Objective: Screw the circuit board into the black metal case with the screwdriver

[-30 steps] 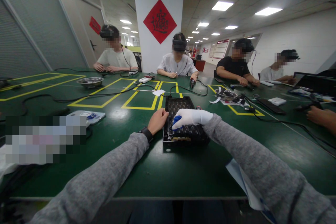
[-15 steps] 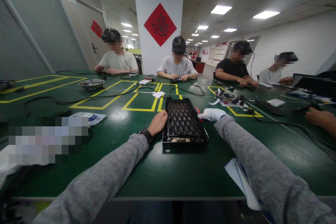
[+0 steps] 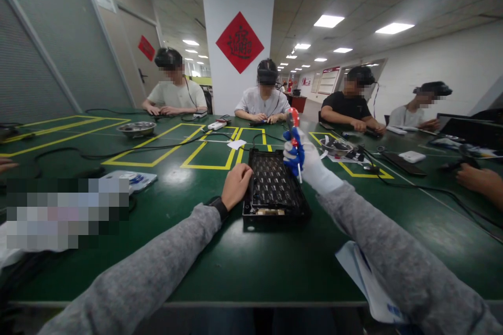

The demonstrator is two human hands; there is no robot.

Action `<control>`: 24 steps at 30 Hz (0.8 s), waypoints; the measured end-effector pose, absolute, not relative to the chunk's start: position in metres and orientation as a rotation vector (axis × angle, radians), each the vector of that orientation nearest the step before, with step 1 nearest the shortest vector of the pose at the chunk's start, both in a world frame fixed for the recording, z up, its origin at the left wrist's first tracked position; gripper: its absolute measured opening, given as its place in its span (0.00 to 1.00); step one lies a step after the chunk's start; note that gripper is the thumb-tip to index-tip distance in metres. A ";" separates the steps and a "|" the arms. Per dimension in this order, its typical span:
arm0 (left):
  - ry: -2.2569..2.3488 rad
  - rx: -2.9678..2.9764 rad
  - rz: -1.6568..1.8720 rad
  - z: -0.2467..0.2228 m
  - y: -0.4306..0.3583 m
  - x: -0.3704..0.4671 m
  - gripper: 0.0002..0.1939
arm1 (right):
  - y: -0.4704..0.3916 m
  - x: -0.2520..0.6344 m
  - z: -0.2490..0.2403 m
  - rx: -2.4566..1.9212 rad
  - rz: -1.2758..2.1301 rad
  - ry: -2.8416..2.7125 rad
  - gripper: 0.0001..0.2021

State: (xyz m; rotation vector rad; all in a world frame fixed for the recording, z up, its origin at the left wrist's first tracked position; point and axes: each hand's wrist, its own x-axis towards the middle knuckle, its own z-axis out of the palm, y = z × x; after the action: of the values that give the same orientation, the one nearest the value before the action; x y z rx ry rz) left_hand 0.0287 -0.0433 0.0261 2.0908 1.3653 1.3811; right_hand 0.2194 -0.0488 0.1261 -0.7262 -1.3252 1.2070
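A black rectangular device (image 3: 275, 183) lies on the green table, its upper face patterned with many small shiny spots and a pale strip along its near edge. My bare left hand (image 3: 237, 186) rests against the device's left side, fingers curled on the edge. On my right hand (image 3: 297, 153) is a white glove with blue on the fingers. That hand is closed around a screwdriver (image 3: 293, 118) with a red handle, held upright above the device's right edge, its shaft pointing down.
Metal bowls (image 3: 137, 129) stand at left and right, the right one beside small parts. Cables cross the table. A plastic packet (image 3: 137, 180) lies left, a folded cloth (image 3: 367, 282) near my right sleeve. Several people sit around; another person's hand (image 3: 477, 180) is at far right.
My right hand has risen from the device's right side with the screwdriver, which now stands upright. My left hand stays at the left edge. Another person's hand has appeared at far left.
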 end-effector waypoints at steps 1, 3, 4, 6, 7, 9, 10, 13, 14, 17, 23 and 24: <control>1.245 2.110 1.348 0.030 -0.048 0.029 0.15 | -0.055 0.206 0.120 -0.633 1.288 -1.264 0.22; 0.985 2.115 1.194 0.035 -0.058 0.030 0.19 | -0.064 0.183 0.105 -0.576 1.413 -1.164 0.20; 0.887 2.090 1.138 0.037 -0.061 0.030 0.20 | -0.066 0.175 0.097 -0.563 1.454 -1.113 0.19; 0.784 2.031 1.064 0.038 -0.066 0.029 0.18 | -0.067 0.168 0.082 -0.541 1.483 -1.071 0.18; 0.768 2.014 1.042 0.037 -0.068 0.028 0.17 | -0.066 0.168 0.076 -0.546 1.479 -1.070 0.19; 0.743 2.021 0.992 0.037 -0.069 0.027 0.15 | -0.062 0.172 0.068 -0.574 1.466 -1.074 0.20; 0.722 2.038 0.961 0.037 -0.069 0.026 0.15 | -0.060 0.175 0.066 -0.588 1.484 -1.068 0.21; 0.661 2.066 0.885 0.039 -0.068 0.024 0.16 | -0.056 0.183 0.064 -0.570 1.668 -1.012 0.23; 0.648 2.059 0.866 0.040 -0.068 0.023 0.17 | -0.056 0.184 0.065 -0.557 1.737 -0.992 0.23; 0.608 1.998 0.804 0.043 -0.066 0.019 0.18 | -0.060 0.186 0.069 -0.563 1.799 -0.960 0.18; 0.668 1.925 0.797 0.041 -0.065 0.015 0.15 | -0.071 0.178 0.071 -0.666 1.610 -1.082 0.21; 0.680 1.939 0.808 0.041 -0.066 0.015 0.14 | -0.072 0.177 0.071 -0.668 1.568 -1.106 0.21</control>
State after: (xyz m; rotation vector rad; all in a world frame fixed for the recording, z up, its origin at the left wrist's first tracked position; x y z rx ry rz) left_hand 0.0149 -0.0658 0.0409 1.9386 0.6798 0.8077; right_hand 0.1769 -0.0718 0.0710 -0.6681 -1.1058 1.5676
